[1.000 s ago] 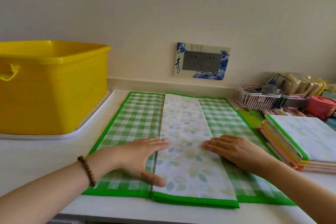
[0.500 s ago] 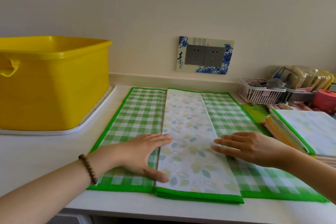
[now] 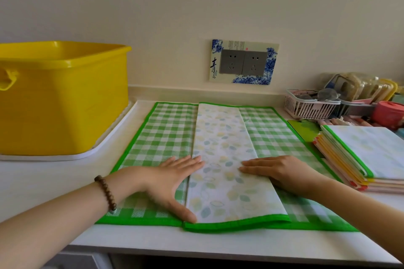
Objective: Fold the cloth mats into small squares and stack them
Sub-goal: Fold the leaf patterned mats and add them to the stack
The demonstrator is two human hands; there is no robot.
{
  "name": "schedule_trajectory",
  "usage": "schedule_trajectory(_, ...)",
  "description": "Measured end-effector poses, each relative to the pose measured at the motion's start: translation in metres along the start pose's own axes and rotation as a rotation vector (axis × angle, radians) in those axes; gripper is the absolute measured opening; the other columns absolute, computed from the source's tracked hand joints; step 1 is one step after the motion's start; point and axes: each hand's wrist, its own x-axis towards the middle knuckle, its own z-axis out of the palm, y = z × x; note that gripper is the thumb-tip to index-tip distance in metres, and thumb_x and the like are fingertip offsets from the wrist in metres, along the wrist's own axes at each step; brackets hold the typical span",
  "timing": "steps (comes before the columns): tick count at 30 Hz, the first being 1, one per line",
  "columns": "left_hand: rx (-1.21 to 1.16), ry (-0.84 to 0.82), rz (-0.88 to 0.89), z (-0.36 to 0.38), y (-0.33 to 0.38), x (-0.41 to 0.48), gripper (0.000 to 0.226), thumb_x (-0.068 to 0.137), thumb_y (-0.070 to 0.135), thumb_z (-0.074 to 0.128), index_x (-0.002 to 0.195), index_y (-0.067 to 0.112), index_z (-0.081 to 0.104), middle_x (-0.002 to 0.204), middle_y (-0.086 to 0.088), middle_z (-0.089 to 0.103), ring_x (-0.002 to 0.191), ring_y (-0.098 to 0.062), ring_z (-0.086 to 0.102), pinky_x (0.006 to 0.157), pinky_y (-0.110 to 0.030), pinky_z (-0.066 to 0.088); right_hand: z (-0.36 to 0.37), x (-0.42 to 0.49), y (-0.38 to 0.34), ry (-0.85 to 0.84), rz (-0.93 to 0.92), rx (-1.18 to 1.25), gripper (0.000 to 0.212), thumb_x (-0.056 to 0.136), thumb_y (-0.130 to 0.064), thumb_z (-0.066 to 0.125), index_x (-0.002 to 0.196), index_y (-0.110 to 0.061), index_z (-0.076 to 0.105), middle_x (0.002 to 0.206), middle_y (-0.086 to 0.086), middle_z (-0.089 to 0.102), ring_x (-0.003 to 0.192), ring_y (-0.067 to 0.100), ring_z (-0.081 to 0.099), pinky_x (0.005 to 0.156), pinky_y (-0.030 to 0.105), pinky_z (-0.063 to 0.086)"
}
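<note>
Pressing flat, your left hand [image 3: 172, 178] and right hand [image 3: 282, 170] on green mat [image 3: 220, 159], fingers straight, gripping nothing, folded stack [image 3: 360, 155] right.

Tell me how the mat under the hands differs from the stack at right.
The mat lies spread wide, a leaf-print strip folded over it; the stack holds mats folded small. The left hand and right hand press the mat; nothing touches the stack. Both show leaf print and green edging.

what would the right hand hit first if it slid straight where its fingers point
The right hand points left across the mat; it would likely meet the left hand first.
</note>
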Motion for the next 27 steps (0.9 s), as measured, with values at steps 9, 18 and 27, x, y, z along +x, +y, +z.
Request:
schedule_trajectory(9, -0.053, -0.157, 0.024, -0.019, -0.009, -0.002, 0.117, 0.067, 0.076, 0.058, 0.144, 0.042, -0.023, 0.144, 0.027, -0.036, 0.132, 0.004, -0.031, 0.112, -0.027, -0.013, -0.001, -0.002, -0.008, 0.01, 0.305, 0.329, 0.038, 0.091, -0.029, 0.048, 0.125, -0.042, 0.056, 0.127, -0.028, 0.053, 0.114, -0.009, 0.05, 0.093, 0.005, 0.037)
schedule_trajectory(18, -0.954, 0.08, -0.06, -0.023, -0.031, 0.003, 0.115, 0.044, 0.102, 0.016, 0.137, 0.039, 0.041, 0.126, 0.019, 0.06, 0.129, -0.003, 0.04, 0.116, -0.04, 0.011, 0.004, 0.024, 0.002, 0.266, 0.767, 0.786, 0.018, 0.089, -0.028, 0.059, 0.076, -0.021, 0.07, 0.063, -0.013, 0.069, 0.055, -0.001, 0.058, 0.054, 0.015, 0.045)
schedule_trajectory(27, -0.745, 0.647, -0.181, -0.001, -0.004, 0.037, 0.097, 0.088, 0.043, 0.061, 0.149, 0.032, -0.013, 0.087, -0.001, 0.069, 0.078, -0.022, 0.064, 0.071, -0.031, 0.051, 0.01, 0.047, 0.008, 0.282, 1.033, 0.741, 0.026, 0.082, -0.038, 0.068, 0.073, -0.014, 0.069, 0.06, 0.002, 0.063, 0.046, 0.011, 0.046, 0.038, 0.013, 0.034)
